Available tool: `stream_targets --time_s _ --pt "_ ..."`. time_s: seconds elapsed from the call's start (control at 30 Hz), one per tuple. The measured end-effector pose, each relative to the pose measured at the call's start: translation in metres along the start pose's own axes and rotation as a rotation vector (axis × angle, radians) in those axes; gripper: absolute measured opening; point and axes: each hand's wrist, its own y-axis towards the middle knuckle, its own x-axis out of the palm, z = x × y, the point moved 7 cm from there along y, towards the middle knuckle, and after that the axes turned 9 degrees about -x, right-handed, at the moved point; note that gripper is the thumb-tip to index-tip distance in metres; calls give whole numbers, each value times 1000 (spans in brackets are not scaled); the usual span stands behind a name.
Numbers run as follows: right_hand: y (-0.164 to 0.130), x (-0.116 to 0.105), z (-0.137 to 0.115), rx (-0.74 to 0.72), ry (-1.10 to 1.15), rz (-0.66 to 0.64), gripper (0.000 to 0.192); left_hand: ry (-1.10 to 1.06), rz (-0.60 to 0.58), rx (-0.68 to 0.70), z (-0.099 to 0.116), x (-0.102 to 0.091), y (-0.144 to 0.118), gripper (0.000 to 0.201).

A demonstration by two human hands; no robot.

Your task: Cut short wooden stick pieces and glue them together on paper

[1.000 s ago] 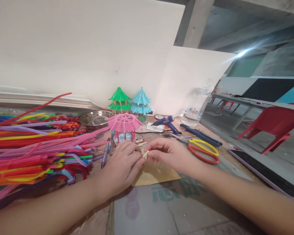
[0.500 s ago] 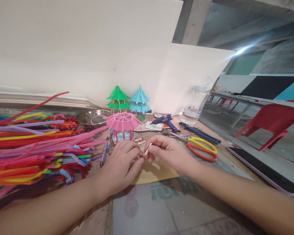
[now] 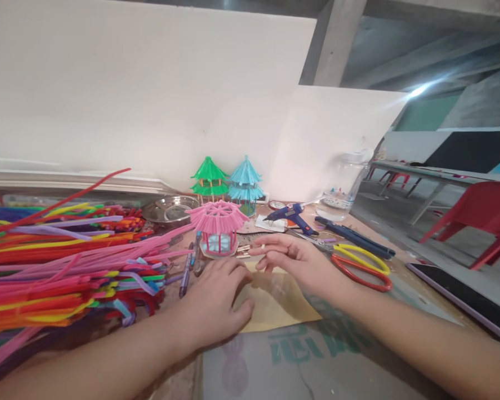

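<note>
My left hand (image 3: 220,297) lies palm down at the left edge of a yellowish sheet (image 3: 283,305), thumb apart from the fingers and nothing visible in it. Over the sheet's far edge, my right hand (image 3: 291,258) has its fingers bent; the pale end of a short wooden stick (image 3: 263,246) shows between them, the rest hidden. Several similar short sticks (image 3: 244,250) lie just beyond. Behind my left hand stands a small pavilion model (image 3: 219,222) with a pink pipe-cleaner roof and pink posts.
Bundles of coloured pipe cleaners (image 3: 66,266) fill the left side. At the back are a green pavilion (image 3: 209,175), a blue pavilion (image 3: 245,180) and a metal dish (image 3: 170,210). To the right lie a glue gun (image 3: 294,216), scissors (image 3: 362,266), a phone (image 3: 462,300) and a plastic jar (image 3: 339,191).
My hands have moved apart, the left drawing back from the stick. My right fingers have shifted, so the stick shows only its end. The view has tilted slightly.
</note>
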Motion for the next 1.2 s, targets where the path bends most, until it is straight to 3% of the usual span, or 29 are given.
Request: stream_targets --time_s 0.13,0.33,0.57,0.73,0.9,1.1,1.2 --pt "-2 1 5 24 -69 13 24 10 -11 -12 0 0 0 22" --pt "-4 10 2 -107 -456 -101 23 1 11 -12 -1 0 -2 23" --pt "-5 14 0 -158 -550 -135 22 19 28 4 0 -2 -4 22" --pt "-6 15 3 -133 -523 -123 23 4 15 4 2 -3 -4 20" --pt "-11 23 8 -68 -407 -163 19 -26 170 100 7 -13 -6 7" --pt "-10 21 13 16 -150 -72 10 -70 239 170 7 -17 -4 18" --pt "-8 19 16 81 -22 -57 19 -98 253 154 4 -19 -2 22"
